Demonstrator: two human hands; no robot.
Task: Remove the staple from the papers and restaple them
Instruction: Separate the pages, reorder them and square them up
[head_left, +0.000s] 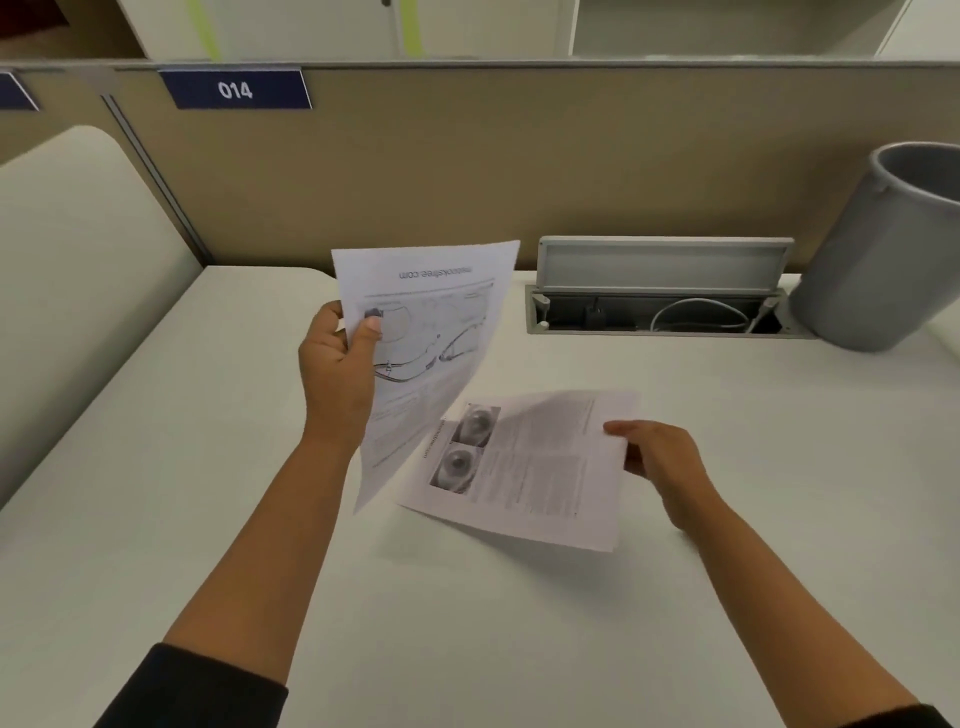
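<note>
Both hands hold paper: the left hand (340, 364) pinches the upper sheet (426, 353) at its left edge, thumb on the printed face and fingers curled behind, lifting it so it hangs tilted above the desk (156, 467); the right hand (660, 460) grips the lower sheet (540, 467) at its right edge, thumb on top, with the far side of that page slightly raised off the surface. Largest in view after the desk are the tan partition (467, 171) with its 014 label (235, 89), the grey bin (878, 249) standing at the far right, and the open cable hatch (660, 306) with a white cable (698, 314) coiled inside. The two sheets appear to be apart, overlapping only near their inner corners, so the staple looks to be already out, though none can be made out, and no stapler or staple remover shows anywhere. The step in hand, as I judge it, is bringing the pages back together. To do it well, lay the upper sheet squarely over the lower one, turn both the same way up, since the diagram page's text reads upside down from here, and tap the edges flush on the desk before restapling one corner.
</note>
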